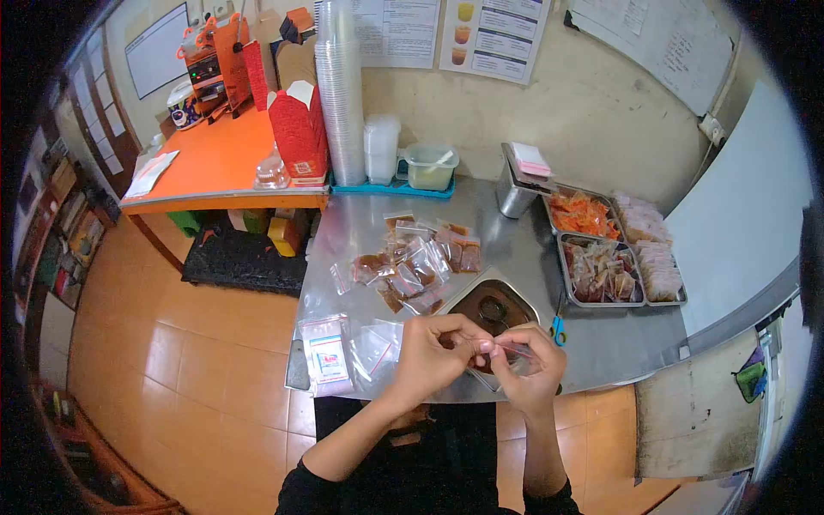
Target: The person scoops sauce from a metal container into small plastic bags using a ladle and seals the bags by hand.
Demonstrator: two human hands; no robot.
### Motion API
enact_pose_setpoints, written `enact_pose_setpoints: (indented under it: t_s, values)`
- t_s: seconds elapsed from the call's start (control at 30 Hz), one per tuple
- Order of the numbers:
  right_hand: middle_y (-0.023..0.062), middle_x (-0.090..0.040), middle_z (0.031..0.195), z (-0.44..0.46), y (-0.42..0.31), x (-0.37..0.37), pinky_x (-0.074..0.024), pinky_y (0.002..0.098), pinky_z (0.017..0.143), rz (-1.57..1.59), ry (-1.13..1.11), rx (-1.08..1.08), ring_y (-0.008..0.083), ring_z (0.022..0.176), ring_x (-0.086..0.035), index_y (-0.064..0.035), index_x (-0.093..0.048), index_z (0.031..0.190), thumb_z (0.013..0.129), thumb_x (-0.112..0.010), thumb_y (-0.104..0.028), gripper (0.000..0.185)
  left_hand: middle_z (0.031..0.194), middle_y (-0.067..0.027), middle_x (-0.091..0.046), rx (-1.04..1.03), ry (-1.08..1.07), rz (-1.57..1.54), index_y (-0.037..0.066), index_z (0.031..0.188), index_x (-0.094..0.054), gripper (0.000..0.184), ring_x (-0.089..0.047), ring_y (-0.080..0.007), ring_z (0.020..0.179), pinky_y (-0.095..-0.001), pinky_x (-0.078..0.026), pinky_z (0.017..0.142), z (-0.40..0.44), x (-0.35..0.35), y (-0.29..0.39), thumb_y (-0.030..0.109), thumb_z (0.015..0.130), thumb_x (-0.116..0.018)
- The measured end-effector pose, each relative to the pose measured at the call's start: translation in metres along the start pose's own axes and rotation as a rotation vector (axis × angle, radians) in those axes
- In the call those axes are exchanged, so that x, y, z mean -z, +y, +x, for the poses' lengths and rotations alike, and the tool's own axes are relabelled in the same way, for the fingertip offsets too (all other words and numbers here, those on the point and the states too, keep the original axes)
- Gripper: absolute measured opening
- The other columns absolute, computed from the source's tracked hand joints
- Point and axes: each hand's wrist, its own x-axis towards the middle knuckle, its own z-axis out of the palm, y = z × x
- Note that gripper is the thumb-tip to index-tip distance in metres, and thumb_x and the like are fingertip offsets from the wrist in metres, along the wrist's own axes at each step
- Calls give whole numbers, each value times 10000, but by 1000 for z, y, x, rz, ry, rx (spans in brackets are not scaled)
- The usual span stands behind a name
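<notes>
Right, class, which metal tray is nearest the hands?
The tray of brown sauce, just below them; the other trays, farther right, hold packets instead.

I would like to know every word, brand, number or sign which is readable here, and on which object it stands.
No text can be read with certainty.
Pack of plastic bags: printed logo, too blurred.
Red box: pale label, too small.
Wall poster with drink pictures: too small.
Text sheet beside it: too small.
Papers on whiteboard: too faint.
</notes>
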Motion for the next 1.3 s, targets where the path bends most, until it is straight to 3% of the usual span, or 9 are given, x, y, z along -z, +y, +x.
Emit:
enact_pose_setpoints:
  t_s: [0.43,0.53,0.7,0.77,0.87,1.0,1.17,1.23,1.3]
  values:
    - [26,-619,719,-7,19,19,-449,254,594,-142,125,-86,110,648,-560,-26,-638,770,769,-743,-6,107,675,-39,-659,-120,246,43,-18,788,-673,107,-641,-112,642,-254,-534,611,50,29,-9,25,887,-672]
    - [74,-619,706,-11,-6,-17,-473,292,567,-162,-142,-75,162,614,-592,-21,-656,794,796,-761,-57,112,903,-88,-680,-231,184,201,-10,976,-673,121,-672,-150,802,-292,-558,706,77,23,-18,73,889,-684]
    - [160,-651,902,-42,26,-110,-504,447,742,-208,-373,-42,349,828,-632,-9,-662,856,810,-681,-81,88,1361,-116,-429,-483,224,312,79,1386,-466,521,-603,-215,1123,-335,-557,843,65,36,-21,120,907,-665]
    - [139,-637,913,-47,49,-149,-478,478,779,-177,-172,73,351,837,-612,-15,-649,843,785,-665,-47,69,1315,-100,-471,-388,238,200,80,1348,-520,444,-611,-196,1082,-323,-537,866,39,48,-17,102,920,-640]
    - [128,-628,925,-54,94,-197,-459,482,821,-329,-414,-50,345,869,-604,-45,-661,843,780,-646,-32,66,1264,-86,-507,-328,320,251,62,1287,-579,356,-608,-178,1044,-311,-511,890,6,80,-33,99,935,-618]
    - [128,-628,938,-59,82,-190,-454,441,834,-473,-324,28,320,915,-608,-79,-678,841,770,-671,-58,73,1135,-77,-607,-146,439,322,61,1214,-638,275,-598,-157,1035,-289,-491,881,-37,125,-65,127,950,-603]
    - [58,-620,979,-42,50,-170,-450,401,839,-112,-160,107,271,931,-590,-115,-735,883,750,-699,-71,144,1130,-93,-634,79,480,235,27,1219,-622,308,-617,-182,1029,-309,-493,869,-65,144,-80,181,952,-630]
    - [56,-616,999,-36,31,-158,-452,396,848,-87,-267,179,267,943,-586,-117,-743,889,754,-696,-61,154,1165,-116,-629,559,236,-650,-33,1229,-601,393,-606,-180,1044,-328,-483,899,-68,158,-101,246,956,-649]
    - [54,-612,1019,-33,28,-155,-454,391,857,-61,-363,265,263,955,-583,-119,-751,896,758,-694,-50,164,1139,-130,-650,622,255,-723,-60,1209,-612,410,-623,-161,1001,-308,-511,833,-66,144,-75,256,952,-657]
